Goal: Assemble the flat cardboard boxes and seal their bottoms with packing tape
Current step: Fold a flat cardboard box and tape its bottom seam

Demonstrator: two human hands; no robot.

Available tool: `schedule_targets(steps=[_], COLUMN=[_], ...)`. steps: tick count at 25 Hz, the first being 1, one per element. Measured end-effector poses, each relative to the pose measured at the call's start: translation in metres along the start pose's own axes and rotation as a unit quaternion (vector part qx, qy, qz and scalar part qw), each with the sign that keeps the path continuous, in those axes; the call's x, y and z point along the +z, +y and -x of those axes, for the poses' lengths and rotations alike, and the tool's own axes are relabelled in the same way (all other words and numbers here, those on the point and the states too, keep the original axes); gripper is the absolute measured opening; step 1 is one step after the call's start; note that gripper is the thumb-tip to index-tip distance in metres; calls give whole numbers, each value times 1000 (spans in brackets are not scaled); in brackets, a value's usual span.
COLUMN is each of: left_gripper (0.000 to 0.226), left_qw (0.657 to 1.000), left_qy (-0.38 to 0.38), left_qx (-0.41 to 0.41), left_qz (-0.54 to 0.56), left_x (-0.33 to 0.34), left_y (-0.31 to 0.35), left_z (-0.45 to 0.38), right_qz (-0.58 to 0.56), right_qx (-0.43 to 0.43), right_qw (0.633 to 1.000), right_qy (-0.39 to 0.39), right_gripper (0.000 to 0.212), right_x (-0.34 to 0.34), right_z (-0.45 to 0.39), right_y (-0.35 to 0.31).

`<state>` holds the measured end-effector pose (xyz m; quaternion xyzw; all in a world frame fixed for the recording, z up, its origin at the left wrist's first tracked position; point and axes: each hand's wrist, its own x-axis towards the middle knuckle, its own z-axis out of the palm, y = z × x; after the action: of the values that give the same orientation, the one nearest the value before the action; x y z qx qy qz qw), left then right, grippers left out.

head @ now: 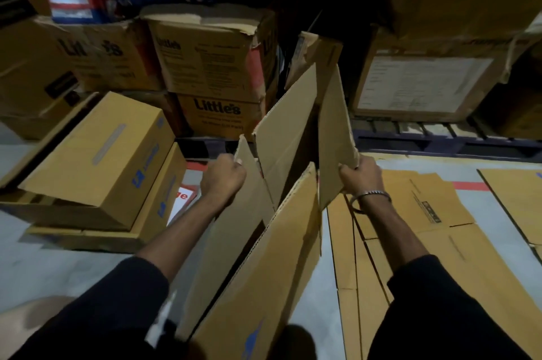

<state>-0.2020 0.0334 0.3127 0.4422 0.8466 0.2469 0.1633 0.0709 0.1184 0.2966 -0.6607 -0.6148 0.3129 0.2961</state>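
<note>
The left hand (224,176) curls round one flap of the half-opened box (275,213) while the right hand (359,176) pinches the flap at its three o'clock. With both grips so near the flap edges, the person risks tearing a crease or letting the box fold flat onto the flat cartons (410,213) at five o'clock.

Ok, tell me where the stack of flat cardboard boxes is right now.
In the head view, the stack of flat cardboard boxes lies on the floor at lower right, under the right hand, just right of the box being opened.

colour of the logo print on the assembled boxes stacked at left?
Blue, on the assembled boxes; plain brown cardboard otherwise. Head view, the only one.
</note>
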Motion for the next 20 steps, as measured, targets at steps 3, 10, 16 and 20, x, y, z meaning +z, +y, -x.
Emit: schedule_targets(steps=[3, 10, 16, 20], left_gripper=[27, 27, 48, 31], left_qw=[999, 998, 990, 978], left_qy=[34, 30, -126, -154], left_qx=[3, 14, -28, -76], left_qz=[4, 46, -51, -115], left_x=[-9, -58, -75, -83], left_y=[-7, -19, -51, -70], left_z=[-22, -87, -53, -15], right_qz=[31, 32, -30, 2], right_qx=[-25, 19, 43, -12], right_qw=[999, 999, 998, 999], right_qy=[11, -3, -20, 37], right_gripper=[9, 8, 48, 35], right_x=[-35, -54, -46, -46], right_z=[26, 87, 79, 86], right_y=[12, 45, 41, 29])
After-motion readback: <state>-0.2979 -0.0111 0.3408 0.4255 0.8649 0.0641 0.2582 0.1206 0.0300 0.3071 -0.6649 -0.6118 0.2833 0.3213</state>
